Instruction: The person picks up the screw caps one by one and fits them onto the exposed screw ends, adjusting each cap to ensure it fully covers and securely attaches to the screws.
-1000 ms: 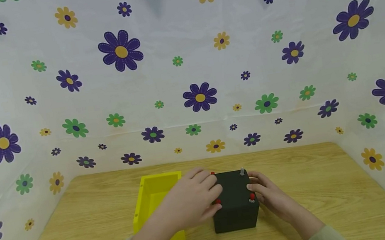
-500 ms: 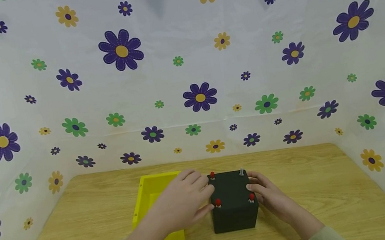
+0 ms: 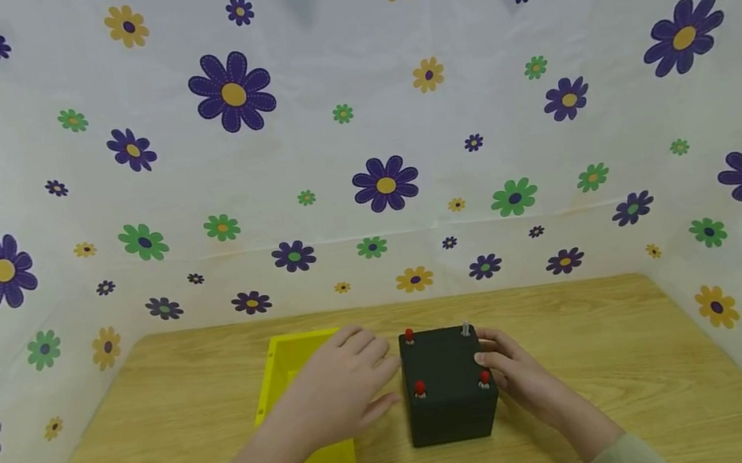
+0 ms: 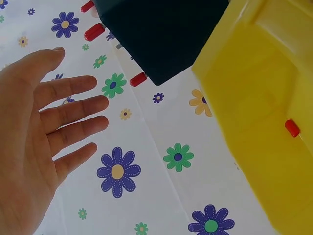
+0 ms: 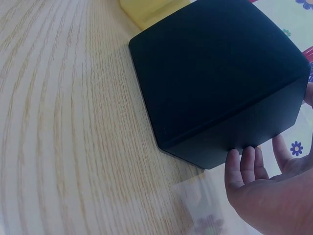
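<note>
From the head view, my left hand hovers with the fingers spread and straight, just beside the left face of the black box; I cannot tell if the fingertips touch it. It holds nothing. My right hand lies against the right face of the box, with the thumb near a red knob on the top. The box stands on the wooden tabletop, in the middle and close to me. On its top I see two more red knobs and one thin grey pin at the far right corner. The yellow tray lies to the left of the box, partly under my left hand.

In the left wrist view, my left hand is flat with the fingers spread apart, and there is a clear gap between them and the black box. The yellow tray is just beside the box, and a small red piece shows on it.

In the right wrist view, the fingertips of my right hand rest straight on the side of the black box, not curled around it. The box sits flat on the tabletop.
</note>
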### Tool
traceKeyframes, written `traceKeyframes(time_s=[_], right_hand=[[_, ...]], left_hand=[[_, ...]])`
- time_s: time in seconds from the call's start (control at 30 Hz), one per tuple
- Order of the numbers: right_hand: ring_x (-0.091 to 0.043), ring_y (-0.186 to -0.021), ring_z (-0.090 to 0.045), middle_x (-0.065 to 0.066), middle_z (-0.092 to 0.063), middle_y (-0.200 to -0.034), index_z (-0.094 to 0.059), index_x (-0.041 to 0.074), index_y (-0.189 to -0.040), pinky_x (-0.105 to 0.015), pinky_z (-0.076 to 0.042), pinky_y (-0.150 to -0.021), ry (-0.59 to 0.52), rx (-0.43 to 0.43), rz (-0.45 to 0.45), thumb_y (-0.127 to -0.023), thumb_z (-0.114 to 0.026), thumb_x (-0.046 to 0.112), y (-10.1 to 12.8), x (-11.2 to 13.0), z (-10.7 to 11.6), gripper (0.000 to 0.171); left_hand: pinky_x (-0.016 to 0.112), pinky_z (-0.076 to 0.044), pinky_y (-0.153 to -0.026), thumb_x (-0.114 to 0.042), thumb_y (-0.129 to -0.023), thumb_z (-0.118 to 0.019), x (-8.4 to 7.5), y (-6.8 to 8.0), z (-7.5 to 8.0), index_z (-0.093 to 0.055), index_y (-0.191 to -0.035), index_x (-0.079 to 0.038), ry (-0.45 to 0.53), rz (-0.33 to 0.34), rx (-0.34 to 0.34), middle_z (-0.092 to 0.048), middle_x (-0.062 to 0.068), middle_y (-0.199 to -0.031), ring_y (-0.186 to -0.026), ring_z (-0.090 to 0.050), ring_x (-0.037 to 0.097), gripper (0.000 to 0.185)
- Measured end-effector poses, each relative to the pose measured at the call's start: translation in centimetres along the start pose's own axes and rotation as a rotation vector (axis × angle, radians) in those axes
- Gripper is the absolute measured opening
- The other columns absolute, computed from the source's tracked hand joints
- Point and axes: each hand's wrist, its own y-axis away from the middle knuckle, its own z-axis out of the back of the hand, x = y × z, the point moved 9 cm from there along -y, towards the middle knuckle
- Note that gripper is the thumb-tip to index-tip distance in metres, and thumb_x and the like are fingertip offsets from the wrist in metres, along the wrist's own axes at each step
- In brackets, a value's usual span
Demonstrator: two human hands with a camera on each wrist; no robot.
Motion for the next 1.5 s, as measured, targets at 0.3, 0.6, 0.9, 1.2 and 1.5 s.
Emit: traceKeyframes(time_s=[0.3, 0.6, 0.9, 1.2, 1.5], right_hand=[[-0.015, -0.125, -0.057, -0.022, -0.037, -0.162, -0.031, 0.006, -0.16, -0.03, -0.046, -0.113, 0.019, -0.002, -0.001, -0.107, -0.055, 0.021, 0.1, 0.1, 0.0, 0.059], [-0.015, -0.125, -0.057, -0.022, -0.037, -0.162, -0.031, 0.006, -0.16, -0.028, -0.046, -0.111, 0.008, -0.002, -0.003, -0.107, -0.055, 0.021, 0.1, 0.1, 0.0, 0.059], [-0.018, -0.129, -0.056, -0.021, -0.036, -0.163, -0.031, 0.007, -0.161, -0.029, -0.047, -0.112, 0.006, -0.008, -0.008, -0.107, -0.054, 0.021, 0.0, 0.0, 0.0, 0.06], [-0.015, -0.125, -0.057, -0.02, -0.036, -0.162, -0.03, 0.007, -0.161, -0.024, -0.048, -0.106, -0.001, 0.004, -0.001, -0.107, -0.054, 0.021, 0.0, 0.0, -0.1, 0.06], [-0.014, -0.123, -0.056, -0.021, -0.034, -0.165, -0.029, 0.007, -0.161, -0.02, -0.048, -0.102, -0.002, 0.003, -0.013, -0.107, -0.054, 0.021, 0.1, -0.1, 0.0, 0.061]], left_hand=[[0.04, -0.055, -0.109, -0.046, -0.099, -0.072, 0.5, 0.6, -0.2, -0.07, -0.109, -0.019, 0.006, 0.014, 0.0, -0.071, -0.003, -0.107, -0.109, -0.067, 0.02, 0.029], [0.042, -0.055, -0.108, -0.046, -0.1, -0.071, 1.3, 1.5, -0.9, -0.072, -0.114, -0.019, 0.03, 0.055, 0.04, -0.072, -0.002, -0.11, -0.11, -0.066, 0.02, 0.03], [0.041, -0.056, -0.107, -0.045, -0.101, -0.069, 1.7, 2.6, -1.6, -0.072, -0.115, -0.018, 0.014, 0.076, 0.079, -0.073, -0.001, -0.111, -0.108, -0.067, 0.02, 0.031], [0.042, -0.055, -0.107, -0.047, -0.1, -0.07, 2.4, 3.7, -2.0, -0.073, -0.113, -0.018, 0.019, 0.123, 0.113, -0.072, -0.001, -0.109, -0.108, -0.067, 0.022, 0.032], [0.044, -0.054, -0.107, -0.046, -0.099, -0.071, 3.4, 4.9, -3.0, -0.07, -0.111, -0.017, 0.042, 0.178, 0.146, -0.069, 0.0, -0.104, -0.107, -0.066, 0.022, 0.032]])
